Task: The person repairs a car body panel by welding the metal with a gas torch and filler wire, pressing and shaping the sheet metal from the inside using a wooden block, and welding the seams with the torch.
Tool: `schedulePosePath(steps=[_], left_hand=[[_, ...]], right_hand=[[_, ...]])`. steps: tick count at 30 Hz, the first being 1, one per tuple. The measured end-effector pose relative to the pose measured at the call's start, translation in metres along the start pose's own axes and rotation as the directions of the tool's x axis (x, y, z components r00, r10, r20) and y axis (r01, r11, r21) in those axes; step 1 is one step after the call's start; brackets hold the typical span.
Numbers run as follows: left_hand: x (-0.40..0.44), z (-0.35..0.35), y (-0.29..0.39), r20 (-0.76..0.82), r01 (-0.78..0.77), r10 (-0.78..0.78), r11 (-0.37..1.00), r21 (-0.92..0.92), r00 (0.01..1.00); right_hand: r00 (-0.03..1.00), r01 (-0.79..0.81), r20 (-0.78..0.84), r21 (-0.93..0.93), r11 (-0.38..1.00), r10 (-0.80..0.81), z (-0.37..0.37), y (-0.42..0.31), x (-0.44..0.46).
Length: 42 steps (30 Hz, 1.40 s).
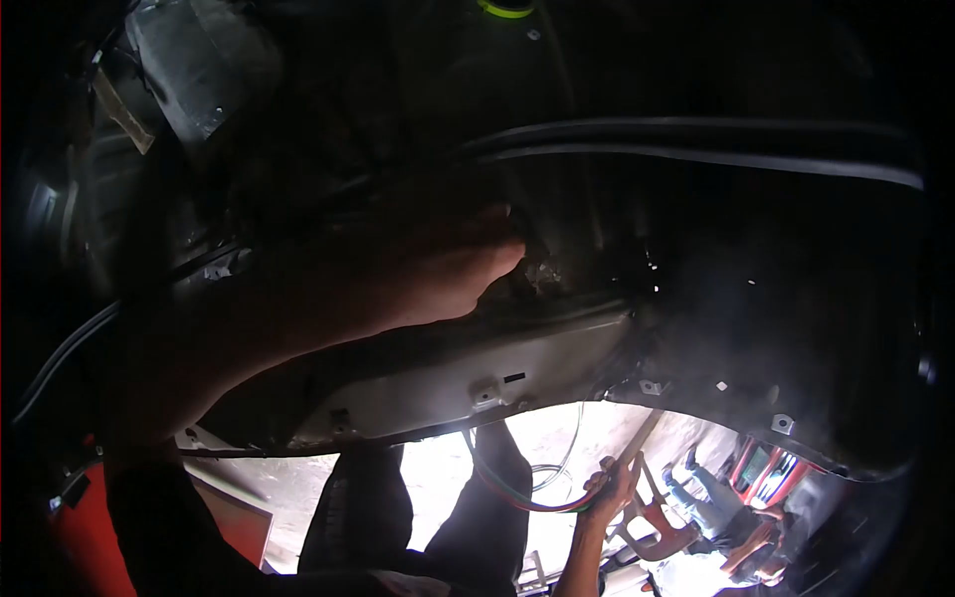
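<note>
My left hand reaches across a dark, curved metal body panel, its forearm crossing from the lower left. The fingers look curled in deep shadow, beside a rough, broken-looking patch. What they hold, if anything, is hidden. Lower down, past the panel's edge, my right hand is closed around red and green hoses. These curve down between the dark trouser legs and up to the hand. A light metal strip with clips runs along the panel below my left hand.
A dark rubber seal crosses the upper area. A red panel stands at lower left. At lower right are a brown frame-like object, a person in jeans and a red vehicle. A yellow-green ring shows at the top.
</note>
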<state>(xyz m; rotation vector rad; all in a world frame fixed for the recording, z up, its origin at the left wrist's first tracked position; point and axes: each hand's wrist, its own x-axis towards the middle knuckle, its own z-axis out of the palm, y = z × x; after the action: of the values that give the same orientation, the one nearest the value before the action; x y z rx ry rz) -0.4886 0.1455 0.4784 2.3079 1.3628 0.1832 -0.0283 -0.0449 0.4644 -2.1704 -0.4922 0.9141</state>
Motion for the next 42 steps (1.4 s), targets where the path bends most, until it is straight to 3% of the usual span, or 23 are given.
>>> schedulePosePath(steps=[3, 7, 12, 14, 16, 18, 21, 24, 27, 28, 31, 32, 34, 35, 36, 37, 38, 41, 42], left_hand=[[0.001, -0.001, 0.011, -0.043, -0.019, 0.022, 0.998, 0.064, 0.999], [0.023, 0.043, 0.024, -0.088, -0.035, 0.021, 0.986, -0.161, 0.996], [0.037, 0.100, -0.016, -0.200, -0.180, 0.094, 0.863, -0.472, 0.975], [0.006, 0.046, -0.017, 0.127, 0.138, -0.095, 0.909, -0.394, 0.987], [-0.017, -0.025, 0.026, 0.126, 0.266, -0.261, 0.964, -0.022, 0.957], [-0.053, -0.031, 0.035, 0.102, 0.455, -0.447, 0.888, -0.066, 0.888], [-0.096, -0.016, 0.072, -0.296, 0.428, -0.427, 0.902, -0.065, 0.854], [-0.099, 0.023, 0.118, -0.444, 0.450, -0.471, 0.879, -0.159, 0.762], [-0.101, 0.056, 0.180, -0.610, 0.371, -0.597, 0.802, -0.468, 0.522], [-0.111, 0.080, 0.202, -0.567, 0.241, -0.710, 0.688, -0.685, 0.417], [-0.179, 0.227, 0.258, -0.541, 0.011, -0.784, 0.571, -0.821, 0.306], [-0.188, 0.281, 0.273, -0.517, 0.039, -0.787, 0.560, -0.827, 0.337], [-0.141, 0.365, 0.290, -0.419, 0.313, -0.741, 0.625, -0.715, 0.525], [-0.113, 0.401, 0.285, -0.316, 0.388, -0.708, 0.642, -0.661, 0.632], [-0.082, 0.422, 0.275, -0.110, 0.413, -0.690, 0.544, -0.730, 0.715], [-0.074, 0.510, 0.224, -0.027, 0.489, -0.708, 0.514, -0.705, 0.705], [-0.045, 0.556, 0.197, 0.015, 0.625, -0.803, 0.452, -0.636, 0.596], [0.010, 0.667, 0.105, -0.325, 0.601, -0.708, 0.705, -0.377, 0.627], [0.033, 0.651, 0.105, -0.196, 0.729, -0.757, 0.653, -0.204, 0.623]], right_hand=[[0.999, -0.018, 0.036, 0.018, 1.000, 0.017, 0.002, -0.002, 0.000], [0.999, -0.015, 0.052, 0.052, 0.999, 0.012, -0.006, 0.010, 0.010], [0.998, 0.004, 0.066, 0.046, 0.999, -0.007, -0.006, 0.006, 0.035], [0.995, -0.009, 0.098, 0.065, 0.998, 0.003, -0.004, 0.011, 0.046], [0.987, -0.023, 0.159, 0.124, 0.992, 0.003, -0.012, 0.030, 0.067], [0.981, -0.003, 0.190, 0.154, 0.988, -0.027, -0.020, 0.036, 0.072], [0.952, -0.073, 0.306, 0.243, 0.967, -0.005, -0.033, 0.070, 0.106], [0.916, -0.092, 0.399, 0.324, 0.942, -0.047, -0.038, 0.098, 0.140], [0.927, -0.053, 0.366, 0.333, 0.941, -0.077, -0.030, 0.116, 0.168], [0.915, -0.054, 0.392, 0.347, 0.936, -0.092, -0.026, 0.124, 0.183], [0.903, 0.005, 0.403, 0.335, 0.942, -0.148, -0.003, 0.154, 0.228], [0.892, 0.039, 0.409, 0.356, 0.934, -0.193, -0.003, 0.169, 0.232], [0.876, 0.064, 0.421, 0.384, 0.921, -0.236, 0.021, 0.196, 0.261], [0.870, 0.076, 0.419, 0.409, 0.909, -0.261, 0.031, 0.215, 0.277], [0.838, 0.129, 0.440, 0.414, 0.901, -0.322, 0.039, 0.229, 0.292], [0.820, 0.136, 0.462, 0.414, 0.900, -0.337, 0.041, 0.242, 0.299], [0.801, 0.143, 0.484, 0.415, 0.898, -0.352, 0.043, 0.254, 0.307], [0.795, 0.039, 0.544, 0.395, 0.918, -0.268, 0.041, 0.255, 0.319], [0.789, 0.021, 0.560, 0.389, 0.921, -0.254, 0.039, 0.258, 0.325]])
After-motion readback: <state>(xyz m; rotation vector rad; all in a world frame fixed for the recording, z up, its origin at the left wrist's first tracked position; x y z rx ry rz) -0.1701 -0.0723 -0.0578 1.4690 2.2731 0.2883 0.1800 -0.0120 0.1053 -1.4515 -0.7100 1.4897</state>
